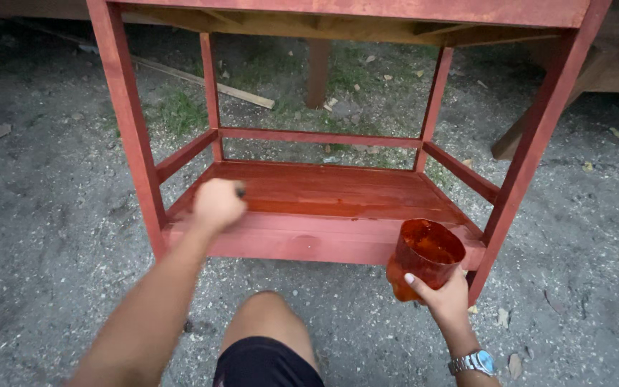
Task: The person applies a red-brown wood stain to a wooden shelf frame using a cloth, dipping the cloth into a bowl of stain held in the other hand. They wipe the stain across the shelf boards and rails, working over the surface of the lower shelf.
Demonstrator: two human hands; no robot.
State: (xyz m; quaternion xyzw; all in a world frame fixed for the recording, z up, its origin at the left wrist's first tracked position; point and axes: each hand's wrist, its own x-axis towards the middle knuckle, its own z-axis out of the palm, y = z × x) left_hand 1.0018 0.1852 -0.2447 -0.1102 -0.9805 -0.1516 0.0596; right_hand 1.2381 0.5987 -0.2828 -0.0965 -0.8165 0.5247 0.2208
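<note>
Knee (263,315) bent up right under me, so I'm crouched low on the gravel ground (44,215) to get at the bottom shelf (324,190) of this red-stained wooden stand (127,122). Left hand (216,204) is out over the shelf's front left corner, fingers curled tight into a fist around a brush handle (240,191); only its dark tip pokes out, and I can't make out the bristles. Right hand (444,297) sits by the stand's front right leg, fingers wrapped around the lower side of a cut-off stain pot (426,258), its mouth tipped toward me and close enough for dipping. Shelf boards look glossy and wet. A loose plank (209,84) lies on the ground behind.
</note>
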